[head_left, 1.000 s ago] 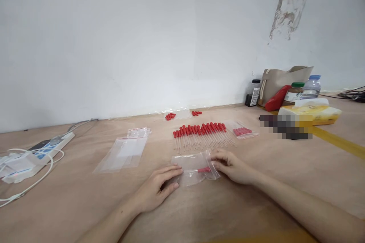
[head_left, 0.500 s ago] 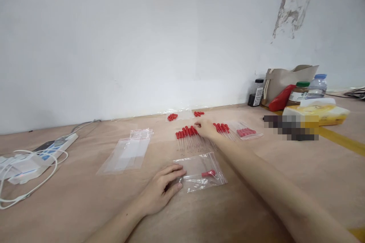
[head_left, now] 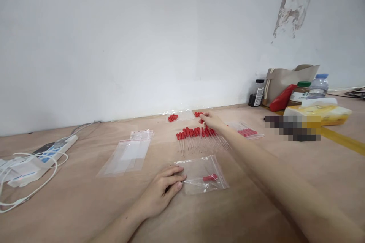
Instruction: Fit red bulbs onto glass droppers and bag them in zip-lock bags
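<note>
Fingers of the right hand [head_left: 213,120] are pinched narrow on a red-bulbed dropper [head_left: 201,122], held above a row of loose droppers [head_left: 185,133]. The left hand [head_left: 161,190], fingers loosely spread, rests on the end of a clear bag [head_left: 196,164] showing one red bulb [head_left: 210,177]. Farther out, a filled bag [head_left: 247,133] shows several bulbs; many droppers lie unbagged, with flat transparent bags [head_left: 125,155] at left.

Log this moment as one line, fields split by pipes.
left hand: touching zip bag, red-bulbed dropper inside | right hand: pinching another dropper at dropper row | left side: overlapping clear bags
</note>
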`<state>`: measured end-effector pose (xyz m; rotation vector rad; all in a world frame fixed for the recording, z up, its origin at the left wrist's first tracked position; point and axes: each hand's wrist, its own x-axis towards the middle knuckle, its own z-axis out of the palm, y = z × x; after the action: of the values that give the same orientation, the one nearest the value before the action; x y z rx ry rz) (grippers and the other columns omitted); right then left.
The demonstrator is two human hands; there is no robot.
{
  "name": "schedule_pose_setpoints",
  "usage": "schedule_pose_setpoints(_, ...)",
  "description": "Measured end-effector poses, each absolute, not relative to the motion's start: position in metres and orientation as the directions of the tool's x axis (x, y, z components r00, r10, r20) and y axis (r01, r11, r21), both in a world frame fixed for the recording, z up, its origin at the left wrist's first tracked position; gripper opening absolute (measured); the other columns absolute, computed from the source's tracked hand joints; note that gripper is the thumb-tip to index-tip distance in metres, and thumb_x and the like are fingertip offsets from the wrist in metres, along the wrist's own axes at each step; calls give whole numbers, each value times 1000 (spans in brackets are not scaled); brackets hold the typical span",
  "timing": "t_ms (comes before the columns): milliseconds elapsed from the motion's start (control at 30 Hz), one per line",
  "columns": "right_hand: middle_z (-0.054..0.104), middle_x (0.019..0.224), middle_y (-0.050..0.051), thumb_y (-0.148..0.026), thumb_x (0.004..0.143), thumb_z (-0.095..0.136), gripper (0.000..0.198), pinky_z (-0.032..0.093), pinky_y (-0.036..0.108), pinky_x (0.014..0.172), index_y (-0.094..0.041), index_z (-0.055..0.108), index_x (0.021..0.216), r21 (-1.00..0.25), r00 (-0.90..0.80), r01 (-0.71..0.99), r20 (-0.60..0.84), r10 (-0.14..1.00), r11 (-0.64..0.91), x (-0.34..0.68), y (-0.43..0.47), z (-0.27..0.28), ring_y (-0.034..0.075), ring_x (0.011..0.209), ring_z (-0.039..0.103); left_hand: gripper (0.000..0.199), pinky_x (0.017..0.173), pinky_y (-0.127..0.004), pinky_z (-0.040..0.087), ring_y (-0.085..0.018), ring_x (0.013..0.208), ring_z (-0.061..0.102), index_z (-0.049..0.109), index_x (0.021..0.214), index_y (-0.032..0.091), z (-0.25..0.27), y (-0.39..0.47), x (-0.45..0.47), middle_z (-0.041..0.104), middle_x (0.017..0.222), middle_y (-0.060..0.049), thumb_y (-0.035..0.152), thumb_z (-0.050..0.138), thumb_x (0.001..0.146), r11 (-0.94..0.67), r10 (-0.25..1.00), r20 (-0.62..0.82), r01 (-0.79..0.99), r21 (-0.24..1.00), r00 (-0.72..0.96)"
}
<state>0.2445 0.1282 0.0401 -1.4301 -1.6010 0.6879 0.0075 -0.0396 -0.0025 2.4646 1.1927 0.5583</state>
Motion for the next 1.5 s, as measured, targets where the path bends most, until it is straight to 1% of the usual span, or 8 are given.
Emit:
schedule_pose_setpoints(200,57,65,-1,-35,78,49,18,42,20,42,-20,44,87,-966,242,29,255,936,256,303,56,30,8,45,50,30,97,-40,36,-21,115,44,56,114,29,-1,-39,9,50,125,-2,30,42,88,-610,783,222,646,459,581)
schedule_pose_setpoints(467,56,66,-1,-32,75,54,16,45,20,44,-21,44,78,-972,263,-202,61,963,117,313,14,-16,8,47,51,30,97,-39,36,-19,116,44,55,115,29,-1,-41,10,48,126,-1,31,40,89,-608,788,211,675,418,579)
schedule_pose_setpoints(633,58,68,-1,-28,73,57,16,49,27,57,-21,43,77,-941,98,-336,-65,993,-28,295,1,-14,11,56,58,36,99,-38,35,-19,116,43,45,123,28,1,-42,11,48,126,-2,30,42,88,-608,790,228,680,410,568)
schedule_pose_setpoints(733,59,67,-1,-31,68,64,22,46,25,54,-19,48,78,-986,-156,-156,-41,987,-65,296,-8,-11,11,57,57,40,98,-38,36,-19,115,44,40,127,28,3,-42,12,48,126,-2,30,43,87,-614,787,246,671,416,566)
schedule_pose_setpoints(900,43,48,-7,-28,62,68,21,27,18,42,-15,59,76,-946,-328,267,89,940,183,301,-13,-9,5,44,37,39,98,-38,36,-20,115,44,40,127,27,2,-42,12,48,126,-2,30,42,88,-614,786,246,672,414,567)
schedule_pose_setpoints(1100,44,49,-6,-21,65,62,15,27,18,43,-15,63,78,-924,-374,287,135,917,253,286,-10,-14,6,44,36,39,99,-37,35,-19,116,43,42,126,26,-3,-40,10,49,126,-3,30,43,87,-613,788,247,687,391,563)
schedule_pose_setpoints(1300,52,54,-4,-32,71,55,34,28,18,36,-15,59,100,-963,-475,244,-15,880,116,284,-16,-11,5,37,36,35,100,-38,34,-19,116,43,47,122,27,-2,-39,11,50,124,-2,29,42,88,-622,781,243,679,390,576)
schedule_pose_setpoints(1500,60,64,2,-36,71,55,26,35,19,42,-13,63,80,-891,-304,382,129,944,245,301,3,-10,8,47,46,32,99,-40,35,-20,117,43,51,119,28,-4,-38,9,48,127,-1,31,41,88,-613,784,222,666,425,580)
